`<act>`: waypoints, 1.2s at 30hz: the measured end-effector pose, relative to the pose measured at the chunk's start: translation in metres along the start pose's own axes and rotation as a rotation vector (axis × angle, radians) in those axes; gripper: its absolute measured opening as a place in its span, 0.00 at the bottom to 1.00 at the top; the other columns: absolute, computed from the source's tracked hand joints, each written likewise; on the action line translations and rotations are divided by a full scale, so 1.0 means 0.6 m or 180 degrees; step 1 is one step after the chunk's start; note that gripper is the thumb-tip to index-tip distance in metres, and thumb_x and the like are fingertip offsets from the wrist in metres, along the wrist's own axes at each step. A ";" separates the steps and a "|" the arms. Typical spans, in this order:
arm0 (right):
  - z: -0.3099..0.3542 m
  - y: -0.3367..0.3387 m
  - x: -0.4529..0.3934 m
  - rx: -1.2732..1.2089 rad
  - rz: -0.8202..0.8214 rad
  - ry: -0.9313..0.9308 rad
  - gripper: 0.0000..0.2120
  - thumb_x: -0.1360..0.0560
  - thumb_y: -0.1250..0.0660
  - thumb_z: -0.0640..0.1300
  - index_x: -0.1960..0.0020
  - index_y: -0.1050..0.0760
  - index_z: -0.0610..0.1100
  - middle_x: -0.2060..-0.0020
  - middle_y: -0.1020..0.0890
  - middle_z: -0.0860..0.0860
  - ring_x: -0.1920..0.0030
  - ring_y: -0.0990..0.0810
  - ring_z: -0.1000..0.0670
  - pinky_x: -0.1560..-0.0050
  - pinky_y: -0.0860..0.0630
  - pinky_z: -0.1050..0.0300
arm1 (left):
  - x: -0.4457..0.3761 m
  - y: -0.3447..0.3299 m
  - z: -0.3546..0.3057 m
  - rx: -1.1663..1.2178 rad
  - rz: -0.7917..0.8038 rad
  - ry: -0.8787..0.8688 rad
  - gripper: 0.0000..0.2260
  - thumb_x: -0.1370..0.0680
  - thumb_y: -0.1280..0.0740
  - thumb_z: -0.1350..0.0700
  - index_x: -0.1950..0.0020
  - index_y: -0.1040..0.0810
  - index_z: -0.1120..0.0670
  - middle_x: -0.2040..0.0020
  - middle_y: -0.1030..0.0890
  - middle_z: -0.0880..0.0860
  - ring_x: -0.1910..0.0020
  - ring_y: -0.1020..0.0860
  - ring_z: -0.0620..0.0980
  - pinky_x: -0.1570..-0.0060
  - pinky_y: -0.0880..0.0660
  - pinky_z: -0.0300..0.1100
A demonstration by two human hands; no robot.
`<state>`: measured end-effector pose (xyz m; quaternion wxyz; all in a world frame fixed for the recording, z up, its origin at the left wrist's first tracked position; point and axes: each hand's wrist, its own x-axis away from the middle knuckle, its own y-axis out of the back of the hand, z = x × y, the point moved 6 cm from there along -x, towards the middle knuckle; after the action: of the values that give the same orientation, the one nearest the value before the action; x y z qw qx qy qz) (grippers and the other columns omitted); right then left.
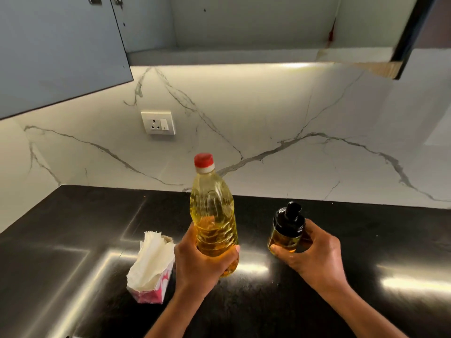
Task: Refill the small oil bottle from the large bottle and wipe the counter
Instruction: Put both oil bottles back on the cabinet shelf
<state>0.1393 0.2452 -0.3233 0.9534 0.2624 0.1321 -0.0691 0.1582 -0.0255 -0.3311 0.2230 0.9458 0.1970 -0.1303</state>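
Nearest the camera, at about six o'clock in the head view, two bare forearms reach up over the black counter [73, 240]. At roughly seven o'clock from the bottles sits a pink tissue box [152, 287] with white paper standing out of its top, resting on the counter just beside the left wrist and ready for the wiping part of the job.

Just past it, the left hand [199, 261] has its fingers and thumb curled round the lower body of the large bottle [213, 215], which stands upright, near full of yellow oil, red cap [204, 160] on. Whether its base touches the counter I cannot tell. I judge it heavy for its thin, ribbed plastic wall, which will likely give under a hard squeeze (and may be slick if any oil has run down it). A hold low on the ribs suits carrying; for pouring, a grip nearer the middle should steady the tilt.

At three o'clock from it, near but apart, the right hand [314, 250] wraps the small oil bottle [286, 234] from its right side, thumb across the front. This one looks rigid, possibly glass, and light, with only some amber oil low inside. Its black pump top [289, 217] is in place, so both closures must come off before pouring.

Farthest back, at twelve o'clock, the marble backsplash [268, 113] carries a wall socket [158, 123].
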 end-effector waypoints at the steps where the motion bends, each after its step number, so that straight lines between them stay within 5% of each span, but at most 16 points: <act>1: 0.022 0.014 -0.011 0.0020 -0.0015 0.0069 0.30 0.39 0.13 0.45 0.42 0.20 0.57 0.54 0.14 0.59 0.51 0.16 0.64 0.53 0.21 0.72 | -0.012 0.005 -0.021 0.0031 0.0005 -0.0089 0.30 0.39 0.12 0.52 0.45 0.24 0.40 0.55 0.18 0.37 0.50 0.20 0.26 0.58 0.26 0.20; 6: 0.124 0.077 -0.066 0.0153 -0.0080 0.0317 0.27 0.39 0.14 0.51 0.43 0.19 0.54 0.55 0.13 0.59 0.53 0.16 0.66 0.56 0.23 0.76 | -0.074 0.035 -0.136 0.0299 0.0094 -0.0441 0.27 0.39 0.12 0.50 0.48 0.22 0.41 0.53 0.17 0.28 0.53 0.17 0.31 0.59 0.24 0.23; 12: 0.228 0.138 -0.129 0.0230 -0.0318 0.0498 0.22 0.40 0.16 0.56 0.49 0.18 0.57 0.59 0.13 0.60 0.58 0.15 0.64 0.59 0.19 0.68 | -0.150 0.074 -0.252 0.0214 0.0061 -0.0721 0.42 0.47 0.24 0.27 0.37 0.31 0.40 0.47 0.18 0.38 0.49 0.17 0.40 0.56 0.23 0.29; 15: 0.277 0.165 -0.156 0.0199 -0.0414 0.0610 0.21 0.39 0.16 0.56 0.50 0.18 0.57 0.61 0.13 0.61 0.59 0.15 0.63 0.59 0.20 0.69 | -0.183 0.085 -0.295 0.0103 0.0018 -0.0909 0.44 0.46 0.27 0.23 0.35 0.32 0.40 0.42 0.20 0.37 0.44 0.18 0.44 0.48 0.19 0.40; 17: 0.307 0.183 -0.174 0.0147 -0.0474 0.0672 0.20 0.40 0.15 0.55 0.51 0.17 0.56 0.60 0.13 0.61 0.58 0.13 0.58 0.54 0.17 0.59 | -0.202 0.095 -0.323 0.0138 -0.0083 -0.0971 0.44 0.46 0.28 0.22 0.35 0.31 0.40 0.43 0.20 0.37 0.45 0.18 0.44 0.48 0.19 0.39; 21: 0.365 0.203 -0.204 0.0134 -0.0523 0.0905 0.22 0.39 0.16 0.55 0.48 0.19 0.55 0.57 0.13 0.56 0.54 0.14 0.56 0.52 0.17 0.58 | -0.232 0.119 -0.383 0.0453 -0.0229 -0.1120 0.36 0.45 0.28 0.25 0.43 0.27 0.41 0.54 0.16 0.35 0.52 0.18 0.31 0.63 0.24 0.25; 24: 0.398 0.218 -0.232 0.0105 -0.0588 0.0933 0.21 0.39 0.16 0.55 0.50 0.19 0.55 0.59 0.13 0.58 0.58 0.14 0.59 0.57 0.19 0.65 | -0.263 0.131 -0.427 0.0707 -0.0368 -0.1297 0.32 0.43 0.25 0.28 0.45 0.23 0.41 0.50 0.17 0.30 0.54 0.18 0.31 0.59 0.21 0.31; 27: 0.430 0.234 -0.265 0.0052 -0.0752 0.0925 0.19 0.39 0.15 0.54 0.54 0.19 0.53 0.62 0.14 0.57 0.61 0.15 0.59 0.60 0.20 0.64 | -0.304 0.136 -0.458 0.0974 -0.0423 -0.1240 0.29 0.42 0.20 0.32 0.45 0.18 0.41 0.51 0.14 0.35 0.55 0.15 0.35 0.52 0.16 0.44; 31: 0.455 0.249 -0.306 -0.0101 -0.0831 0.0865 0.20 0.39 0.15 0.54 0.52 0.20 0.52 0.58 0.15 0.56 0.56 0.15 0.55 0.58 0.19 0.59 | -0.355 0.136 -0.491 0.1031 -0.0464 -0.1235 0.19 0.35 0.14 0.45 0.48 0.16 0.42 0.54 0.13 0.36 0.57 0.15 0.37 0.54 0.18 0.41; 36: 0.474 0.265 -0.350 0.0014 -0.0960 0.0900 0.18 0.37 0.15 0.54 0.57 0.23 0.55 0.59 0.16 0.57 0.57 0.17 0.57 0.59 0.21 0.62 | -0.408 0.133 -0.512 0.1090 -0.0584 -0.1293 0.21 0.35 0.14 0.47 0.45 0.14 0.46 0.55 0.12 0.41 0.57 0.13 0.41 0.54 0.16 0.43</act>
<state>0.0321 0.2462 0.0494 0.9036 0.2488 0.3023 -0.1738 0.0238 -0.0231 0.0469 0.0822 0.9024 0.2083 -0.3682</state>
